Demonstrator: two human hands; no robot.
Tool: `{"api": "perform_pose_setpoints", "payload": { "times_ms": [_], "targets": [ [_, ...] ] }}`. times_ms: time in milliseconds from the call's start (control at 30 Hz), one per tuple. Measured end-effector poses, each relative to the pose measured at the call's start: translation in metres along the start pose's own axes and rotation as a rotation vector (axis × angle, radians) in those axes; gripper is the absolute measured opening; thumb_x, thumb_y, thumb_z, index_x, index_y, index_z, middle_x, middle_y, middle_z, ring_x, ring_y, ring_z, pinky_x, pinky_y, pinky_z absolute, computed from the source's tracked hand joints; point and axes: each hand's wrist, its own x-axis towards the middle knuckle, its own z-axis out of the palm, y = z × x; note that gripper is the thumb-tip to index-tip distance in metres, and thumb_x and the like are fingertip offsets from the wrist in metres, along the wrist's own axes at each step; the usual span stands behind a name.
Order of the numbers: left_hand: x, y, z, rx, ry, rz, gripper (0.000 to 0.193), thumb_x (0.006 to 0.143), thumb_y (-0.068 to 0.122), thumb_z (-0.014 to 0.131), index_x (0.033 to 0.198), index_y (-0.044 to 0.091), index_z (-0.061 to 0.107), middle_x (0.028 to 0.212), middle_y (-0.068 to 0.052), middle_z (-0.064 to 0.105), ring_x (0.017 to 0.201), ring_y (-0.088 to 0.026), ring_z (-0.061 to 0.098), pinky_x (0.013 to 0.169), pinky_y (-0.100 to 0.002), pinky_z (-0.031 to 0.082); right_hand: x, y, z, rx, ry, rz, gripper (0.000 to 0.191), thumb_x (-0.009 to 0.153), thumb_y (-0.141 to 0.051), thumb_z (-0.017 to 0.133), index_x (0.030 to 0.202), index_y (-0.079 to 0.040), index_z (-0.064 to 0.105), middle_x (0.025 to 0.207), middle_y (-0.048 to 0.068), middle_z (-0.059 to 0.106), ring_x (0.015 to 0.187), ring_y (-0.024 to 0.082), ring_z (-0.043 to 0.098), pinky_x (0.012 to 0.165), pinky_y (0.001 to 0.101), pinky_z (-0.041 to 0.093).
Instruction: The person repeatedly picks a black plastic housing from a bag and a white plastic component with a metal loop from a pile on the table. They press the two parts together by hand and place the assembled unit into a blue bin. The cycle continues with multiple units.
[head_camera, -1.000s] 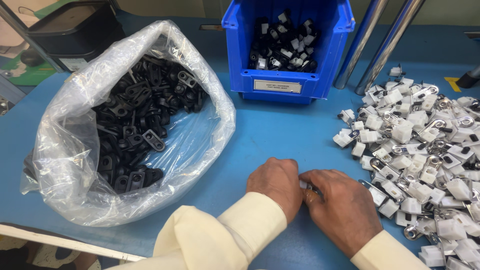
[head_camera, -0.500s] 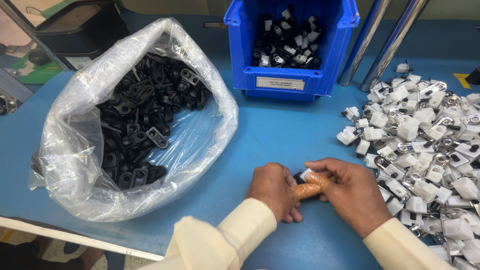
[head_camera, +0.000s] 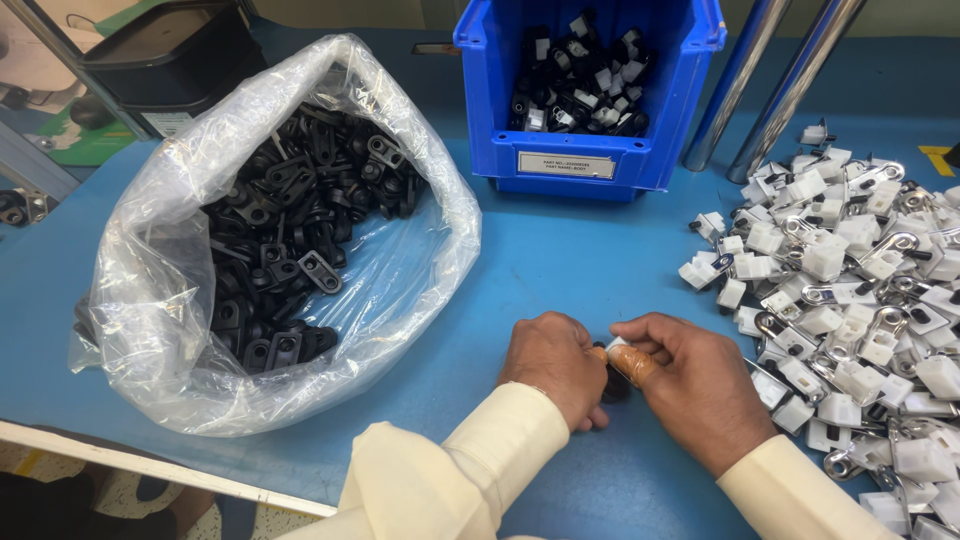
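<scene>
My left hand (head_camera: 552, 363) and my right hand (head_camera: 690, 385) meet low on the blue table (head_camera: 560, 255), fingers curled around one small part (head_camera: 614, 372). The part shows black below and a bit of white at the top, mostly hidden by my fingers. Both thumbs press on it. Cream sleeves cover both wrists. A heap of white plastic pieces with metal clips (head_camera: 850, 290) lies just right of my right hand. A clear plastic bag (head_camera: 180, 230) full of black plastic brackets (head_camera: 290, 240) sits open to the left.
A blue bin (head_camera: 590, 110) holding black and white assembled parts stands at the back centre. Two slanted metal poles (head_camera: 770, 80) rise behind the white heap. A black container (head_camera: 170, 50) sits beyond the table's far left corner. The table's front edge (head_camera: 150, 465) runs lower left.
My hands have shifted slightly up and right while staying together on the small part; my right thumb now shows pressed on top of it.
</scene>
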Motion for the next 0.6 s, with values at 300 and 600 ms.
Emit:
{"api": "perform_pose_setpoints", "payload": {
  "times_ms": [300, 600],
  "targets": [
    [-0.009, 0.001, 0.008, 0.334, 0.167, 0.054, 0.033, 0.093, 0.02, 0.077, 0.114, 0.001, 0.062, 0.101, -0.019, 0.072, 0.096, -0.035, 0.073, 0.079, -0.042, 0.062, 0.01, -0.025, -0.007, -0.195, -0.116, 0.071, 0.023, 0.09, -0.02, 0.076, 0.11, -0.008, 0.076, 0.076, 0.008, 0.078, 0.062, 0.014, 0.071, 0.06, 0.0306, 0.058],
    [-0.022, -0.007, 0.011, 0.305, 0.183, 0.311, 0.024, 0.087, -0.001, 0.066, 0.109, 0.009, 0.065, 0.098, -0.016, 0.074, 0.093, -0.035, 0.072, 0.079, -0.046, 0.059, 0.015, -0.022, -0.009, 0.059, -0.248, 0.204, 0.02, 0.096, -0.021, 0.068, 0.103, -0.002, 0.071, 0.073, 0.012, 0.072, 0.054, 0.017, 0.062, 0.049, 0.0326, 0.052]
  ]
}}
